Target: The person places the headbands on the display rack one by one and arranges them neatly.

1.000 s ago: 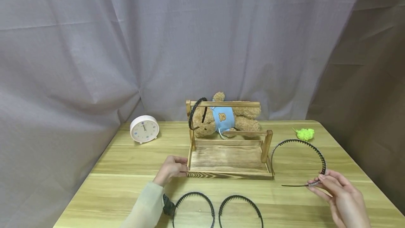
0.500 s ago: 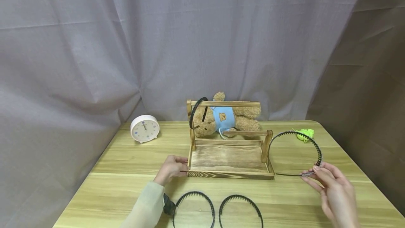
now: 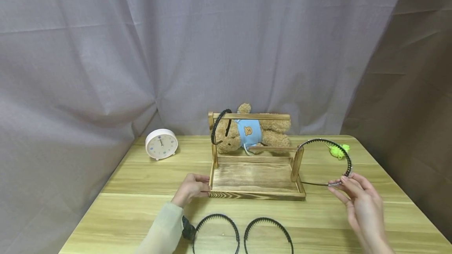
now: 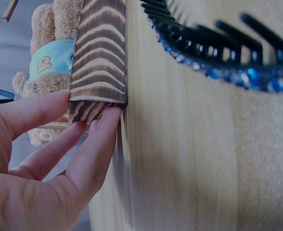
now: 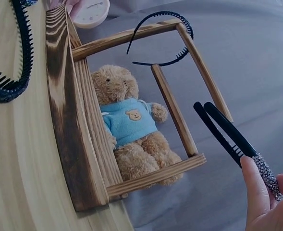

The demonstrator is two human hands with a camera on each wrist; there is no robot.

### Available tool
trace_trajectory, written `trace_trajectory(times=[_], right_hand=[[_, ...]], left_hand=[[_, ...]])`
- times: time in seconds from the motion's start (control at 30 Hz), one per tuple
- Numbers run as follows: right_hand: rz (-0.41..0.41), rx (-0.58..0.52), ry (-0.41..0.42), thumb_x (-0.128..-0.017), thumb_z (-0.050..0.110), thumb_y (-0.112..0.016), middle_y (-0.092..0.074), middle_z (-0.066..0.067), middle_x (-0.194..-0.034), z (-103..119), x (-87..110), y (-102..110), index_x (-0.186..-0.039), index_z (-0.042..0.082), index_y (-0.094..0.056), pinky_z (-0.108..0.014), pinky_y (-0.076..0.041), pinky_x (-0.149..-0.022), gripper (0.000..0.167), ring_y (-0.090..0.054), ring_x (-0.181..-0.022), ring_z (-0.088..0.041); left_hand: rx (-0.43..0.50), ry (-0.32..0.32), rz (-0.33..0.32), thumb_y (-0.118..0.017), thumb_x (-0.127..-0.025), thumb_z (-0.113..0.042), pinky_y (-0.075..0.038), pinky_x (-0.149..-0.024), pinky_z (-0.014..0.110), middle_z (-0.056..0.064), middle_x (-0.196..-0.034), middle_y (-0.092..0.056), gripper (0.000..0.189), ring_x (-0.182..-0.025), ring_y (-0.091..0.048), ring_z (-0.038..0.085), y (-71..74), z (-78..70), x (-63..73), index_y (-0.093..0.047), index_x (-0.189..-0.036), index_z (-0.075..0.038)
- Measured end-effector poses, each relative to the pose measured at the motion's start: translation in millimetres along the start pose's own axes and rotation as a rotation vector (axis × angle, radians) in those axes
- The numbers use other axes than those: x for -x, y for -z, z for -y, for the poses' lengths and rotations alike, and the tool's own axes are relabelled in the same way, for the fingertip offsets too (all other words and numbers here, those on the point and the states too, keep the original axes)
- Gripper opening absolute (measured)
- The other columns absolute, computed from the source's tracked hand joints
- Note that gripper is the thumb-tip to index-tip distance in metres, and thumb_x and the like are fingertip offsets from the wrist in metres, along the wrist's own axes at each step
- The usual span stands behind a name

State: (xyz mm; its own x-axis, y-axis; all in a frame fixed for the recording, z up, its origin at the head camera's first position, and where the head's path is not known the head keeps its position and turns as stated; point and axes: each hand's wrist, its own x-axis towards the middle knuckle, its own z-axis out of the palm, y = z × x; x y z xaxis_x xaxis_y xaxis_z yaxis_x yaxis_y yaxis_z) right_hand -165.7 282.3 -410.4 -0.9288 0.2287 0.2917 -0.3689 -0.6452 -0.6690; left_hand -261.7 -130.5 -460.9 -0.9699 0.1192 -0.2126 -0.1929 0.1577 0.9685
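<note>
My left hand (image 3: pixel 192 187) holds the left end of a wooden rack (image 3: pixel 257 196), with fingertips against the end of its base in the left wrist view. The rack has a shallow tray, a tall left post with an upper bar, and a short right post with a lower bar. Between thumb and fingers, my right hand (image 3: pixel 361 201) pinches a black toothed headband (image 3: pixel 349 160) by its rhinestone-studded side. That headband stands upright, its far side overlapping the right post in the head view. A second headband (image 3: pixel 214 130) hangs on the upper bar near the left post.
Two more headbands, a left one (image 3: pixel 234 226) and a right one (image 3: pixel 285 232), lie on the table's near side. Behind the rack lies a teddy bear (image 3: pixel 248 132) in a blue shirt. A white clock (image 3: pixel 161 145) stands at left, a lime-green fuzzy item (image 3: pixel 337 151) at back right.
My right hand has moved left and away from me, bringing the headband up to the rack's right post. The left hand stays at the rack's left end.
</note>
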Motion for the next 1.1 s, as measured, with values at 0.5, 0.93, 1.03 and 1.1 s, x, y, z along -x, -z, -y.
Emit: trace_trajectory(times=[0.5, 0.93, 1.03, 1.1], right_hand=[[-0.018, 0.068, 0.046, -0.093, -0.013, -0.051, -0.068, -0.011, -0.085, -15.1, -12.5, -22.4, -0.099, -0.003, -0.056, -0.036, -0.061, -0.076, 0.013, -0.072, -0.08, -0.023], [-0.049, 0.122, 0.03, -0.093, -0.009, -0.055, -0.068, -0.008, -0.085, -20.0, -16.4, -34.2, -0.1, -0.001, -0.055, -0.036, -0.061, -0.077, 0.011, -0.072, -0.079, -0.02], [-0.059, 0.124, 0.037, -0.093, -0.009, -0.055, -0.068, -0.007, -0.085, -20.6, -17.7, -36.7, -0.1, -0.001, -0.054, -0.036, -0.061, -0.077, 0.011, -0.072, -0.078, -0.02], [-0.073, 0.133, 0.042, -0.093, -0.008, -0.056, -0.068, -0.007, -0.085, -21.1, -18.5, -38.7, -0.1, -0.001, -0.054, -0.035, -0.061, -0.076, 0.011, -0.072, -0.078, -0.019]], left_hand=[[0.017, -0.027, 0.009, -0.06, -0.081, 0.014, -0.061, -0.081, 0.043, 0.037, -0.111, -0.06, 0.041, -0.091, -0.069, 0.037, -0.7, 3.9, 0.3, -0.051, -0.121, 0.023], [0.0, -0.021, -0.037, -0.062, -0.083, 0.005, -0.062, -0.081, 0.04, 0.031, -0.112, -0.062, 0.046, -0.088, -0.068, 0.024, -3.8, 9.9, -0.6, -0.051, -0.126, 0.018], [-0.01, -0.019, -0.053, -0.061, -0.082, 0.005, -0.062, -0.079, 0.039, 0.031, -0.109, -0.063, 0.046, -0.082, -0.067, 0.019, -6.3, 7.1, 2.7, -0.052, -0.125, 0.018], [-0.019, -0.02, -0.059, -0.06, -0.081, 0.005, -0.062, -0.079, 0.038, 0.031, -0.107, -0.063, 0.046, -0.079, -0.066, 0.018, -8.4, 1.7, 7.5, -0.052, -0.125, 0.018]])
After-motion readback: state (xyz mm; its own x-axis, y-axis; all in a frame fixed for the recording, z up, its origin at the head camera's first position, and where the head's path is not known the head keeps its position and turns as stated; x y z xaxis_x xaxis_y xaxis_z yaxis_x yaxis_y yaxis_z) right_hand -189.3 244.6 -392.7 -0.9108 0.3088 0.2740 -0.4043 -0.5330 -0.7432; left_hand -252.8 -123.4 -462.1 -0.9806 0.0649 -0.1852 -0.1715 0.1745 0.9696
